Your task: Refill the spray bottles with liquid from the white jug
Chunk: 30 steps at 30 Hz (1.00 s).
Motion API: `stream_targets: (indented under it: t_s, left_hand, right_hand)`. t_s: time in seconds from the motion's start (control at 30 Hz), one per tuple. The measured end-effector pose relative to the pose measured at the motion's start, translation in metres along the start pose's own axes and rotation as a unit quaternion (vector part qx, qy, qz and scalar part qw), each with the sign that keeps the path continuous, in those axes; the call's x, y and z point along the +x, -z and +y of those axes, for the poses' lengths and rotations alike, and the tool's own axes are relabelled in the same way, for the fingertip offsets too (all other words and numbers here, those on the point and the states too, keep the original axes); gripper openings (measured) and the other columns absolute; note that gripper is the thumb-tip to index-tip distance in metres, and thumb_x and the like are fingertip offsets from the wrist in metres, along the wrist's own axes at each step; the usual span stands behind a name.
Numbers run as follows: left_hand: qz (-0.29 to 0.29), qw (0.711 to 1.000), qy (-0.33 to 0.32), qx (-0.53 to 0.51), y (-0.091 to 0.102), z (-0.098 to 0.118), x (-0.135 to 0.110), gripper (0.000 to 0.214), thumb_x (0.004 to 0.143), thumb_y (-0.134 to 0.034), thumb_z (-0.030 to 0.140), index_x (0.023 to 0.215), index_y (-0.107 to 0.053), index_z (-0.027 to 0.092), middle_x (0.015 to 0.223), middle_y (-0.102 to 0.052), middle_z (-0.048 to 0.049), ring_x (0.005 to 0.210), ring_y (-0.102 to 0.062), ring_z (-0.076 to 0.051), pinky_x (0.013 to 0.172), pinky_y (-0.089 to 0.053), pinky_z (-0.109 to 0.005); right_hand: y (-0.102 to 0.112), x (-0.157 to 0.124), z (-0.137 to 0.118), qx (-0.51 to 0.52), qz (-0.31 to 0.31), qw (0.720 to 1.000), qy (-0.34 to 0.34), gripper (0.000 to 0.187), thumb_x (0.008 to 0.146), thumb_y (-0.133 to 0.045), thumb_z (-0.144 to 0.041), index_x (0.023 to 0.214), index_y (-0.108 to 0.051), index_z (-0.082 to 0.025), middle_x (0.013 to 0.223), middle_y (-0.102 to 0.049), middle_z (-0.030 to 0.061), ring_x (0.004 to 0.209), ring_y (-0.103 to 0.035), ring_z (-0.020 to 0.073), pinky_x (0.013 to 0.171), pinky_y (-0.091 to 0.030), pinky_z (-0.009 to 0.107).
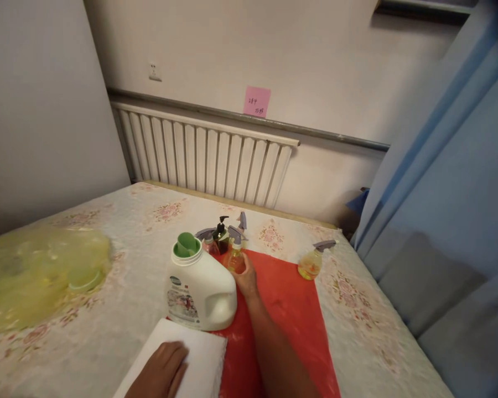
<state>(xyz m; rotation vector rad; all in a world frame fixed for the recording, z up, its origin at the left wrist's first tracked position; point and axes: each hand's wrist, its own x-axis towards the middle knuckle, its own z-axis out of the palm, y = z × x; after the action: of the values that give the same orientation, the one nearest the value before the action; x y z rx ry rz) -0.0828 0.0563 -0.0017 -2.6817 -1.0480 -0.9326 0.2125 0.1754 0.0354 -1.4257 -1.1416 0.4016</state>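
Observation:
My right hand is closed around the lower part of a small clear spray bottle with yellow liquid and a grey trigger head. My left hand lies with lowered fingers on a white slab, which could be foam or stacked paper. Between the hands stands a large white detergent jug, its cap off and a green cup-like piece in its mouth. Behind it, partly hidden, are a dark pump bottle and a spray bottle with pink liquid. Another grey trigger head shows behind them.
A red sheet lies under the jug. To the right stands another yellow spray bottle. A crumpled yellow plastic bag and a green cap occupy the left. Beyond the flowered tablecloth is a radiator; a blue curtain hangs right.

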Motion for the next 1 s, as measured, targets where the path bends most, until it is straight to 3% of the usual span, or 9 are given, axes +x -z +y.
stream_targets:
  t_s: [0.17, 0.37, 0.57, 0.7, 0.83, 1.0]
  left_hand:
    - [0.024, 0.999, -0.021, 0.023, 0.003, 0.002, 0.001, 0.031, 0.097, -0.049, 0.049, 0.113, -0.064, 0.028, 0.107, -0.074, -0.0029, 0.096, -0.071, -0.022, 0.086, -0.061, -0.032]
    - [0.004, 1.0, -0.009, 0.007, 0.004, 0.002, 0.003, 0.028, 0.097, -0.049, 0.047, 0.111, -0.065, 0.028, 0.106, -0.074, -0.0024, 0.095, -0.071, -0.021, 0.086, -0.06, -0.03]
    - [-0.003, 1.0, 0.007, 0.0, -0.003, -0.001, -0.003, 0.029, 0.096, -0.052, 0.047, 0.112, -0.066, 0.028, 0.109, -0.073, -0.0019, 0.098, -0.07, -0.021, 0.09, -0.059, -0.032]
    - [-0.017, 1.0, 0.018, -0.016, -0.009, -0.005, -0.006, 0.029, 0.094, -0.053, 0.048, 0.112, -0.066, 0.028, 0.109, -0.073, -0.0025, 0.099, -0.07, -0.022, 0.09, -0.058, -0.033]
    - [-0.027, 0.999, 0.026, -0.026, -0.016, -0.009, -0.01, 0.03, 0.094, -0.052, 0.048, 0.112, -0.067, 0.029, 0.112, -0.072, -0.0027, 0.102, -0.069, -0.024, 0.092, -0.058, -0.037]
    - [-0.038, 0.998, 0.031, -0.031, -0.026, -0.015, -0.016, 0.03, 0.094, -0.052, 0.049, 0.112, -0.068, 0.03, 0.113, -0.072, -0.0023, 0.104, -0.068, -0.024, 0.094, -0.058, -0.038]
  right_hand:
    - [-0.012, 0.005, 0.014, -0.034, 0.014, 0.999, 0.018, 0.075, 0.057, -0.077, -0.022, 0.13, -0.058, -0.025, 0.131, -0.064, 0.0073, 0.122, -0.058, 0.0282, 0.107, -0.044, 0.043]
    - [-0.02, 0.006, 0.018, -0.074, 0.032, 0.997, 0.015, 0.078, 0.058, -0.078, -0.026, 0.132, -0.054, -0.02, 0.131, -0.063, 0.0132, 0.121, -0.058, 0.0306, 0.105, -0.044, 0.045]
    - [-0.01, 0.001, 0.02, -0.085, 0.059, 0.995, 0.004, 0.081, 0.059, -0.079, -0.035, 0.133, -0.053, -0.015, 0.135, -0.059, 0.0185, 0.124, -0.055, 0.0337, 0.104, -0.044, 0.048]
    - [0.023, -0.009, 0.023, -0.096, 0.072, 0.993, 0.003, 0.077, 0.06, -0.08, -0.038, 0.13, -0.055, -0.017, 0.129, -0.064, 0.0153, 0.115, -0.061, 0.0297, 0.099, -0.048, 0.043]
    - [0.085, -0.016, 0.03, -0.162, 0.191, 0.967, -0.053, 0.067, 0.064, -0.077, -0.04, 0.123, -0.058, -0.015, 0.107, -0.071, 0.0104, 0.096, -0.067, 0.0249, 0.089, -0.052, 0.035]
    - [0.171, -0.004, 0.041, -0.229, 0.328, 0.908, -0.126, 0.075, 0.067, -0.073, -0.046, 0.129, -0.051, -0.009, 0.12, -0.063, 0.0225, 0.113, -0.058, 0.0341, 0.099, -0.044, 0.044]
